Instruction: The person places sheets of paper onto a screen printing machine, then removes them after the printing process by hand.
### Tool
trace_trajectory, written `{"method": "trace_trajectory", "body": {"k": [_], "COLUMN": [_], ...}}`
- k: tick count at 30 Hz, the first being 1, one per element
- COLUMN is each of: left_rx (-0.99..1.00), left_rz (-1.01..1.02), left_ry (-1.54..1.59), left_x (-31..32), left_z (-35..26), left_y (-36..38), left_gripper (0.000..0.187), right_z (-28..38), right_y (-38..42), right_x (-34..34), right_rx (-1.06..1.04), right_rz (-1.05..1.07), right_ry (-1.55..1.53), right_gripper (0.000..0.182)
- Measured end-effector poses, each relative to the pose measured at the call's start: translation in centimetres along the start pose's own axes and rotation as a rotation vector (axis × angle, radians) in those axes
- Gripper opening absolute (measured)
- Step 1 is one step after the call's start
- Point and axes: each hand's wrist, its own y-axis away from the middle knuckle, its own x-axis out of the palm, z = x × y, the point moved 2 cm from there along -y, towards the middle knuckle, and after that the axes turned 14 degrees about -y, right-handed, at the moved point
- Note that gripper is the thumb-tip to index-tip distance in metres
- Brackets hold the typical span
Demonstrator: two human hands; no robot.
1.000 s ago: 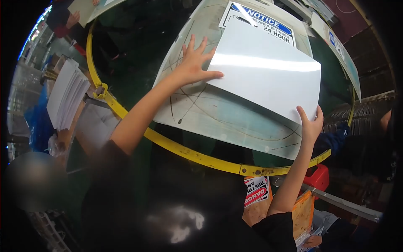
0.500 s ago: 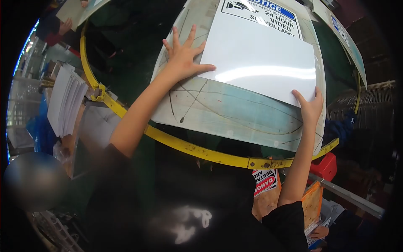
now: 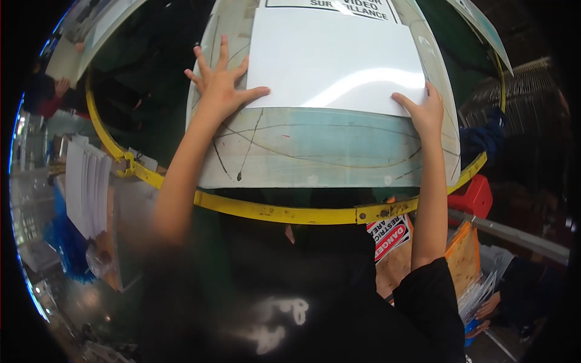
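A blank white sheet [image 3: 333,60] lies on a worn board [image 3: 315,148] with drawn lines, partly covering a printed surveillance notice sign [image 3: 357,8]. My left hand [image 3: 223,91] is spread at the sheet's left edge, its thumb over the lower left corner and its fingers on the board. At the lower right corner, my right hand [image 3: 425,112] has its thumb on the sheet's lower edge and its fingers at the right edge. Thumb and fingers are apart, with the sheet's corner between them.
A yellow curved rail [image 3: 278,213] runs below the board. Stacked white sheets [image 3: 85,184] stand left. A red object [image 3: 475,196] and a danger sign [image 3: 390,236] are lower right. Another person's hands [image 3: 487,307] show bottom right; another person's hand [image 3: 62,88] is upper left.
The board, sheet and both hands appear further left and higher in view, and the sheet's lower edge looks more level. The notice sign shows less at the top. Both hands remain at the sheet's edges.
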Motion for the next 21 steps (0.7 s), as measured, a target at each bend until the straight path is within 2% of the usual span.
{"method": "trace_trajectory", "body": {"k": [18,21], "left_rx": [-0.021,-0.032], "left_rz": [0.122,0.073], "left_ry": [-0.142,-0.184], "left_x": [-1.5,-1.5], "left_z": [-0.9,-1.2], "left_y": [0.3,0.4], "left_gripper": [0.079,0.08], "right_z": [0.6,1.4], "right_y": [0.2,1.0], "right_x": [-0.1,-0.1], "right_rx": [0.001,-0.219], "right_rz": [0.056,-0.228], "right_ry": [0.078,0.292], "right_gripper": [0.093,0.076]}}
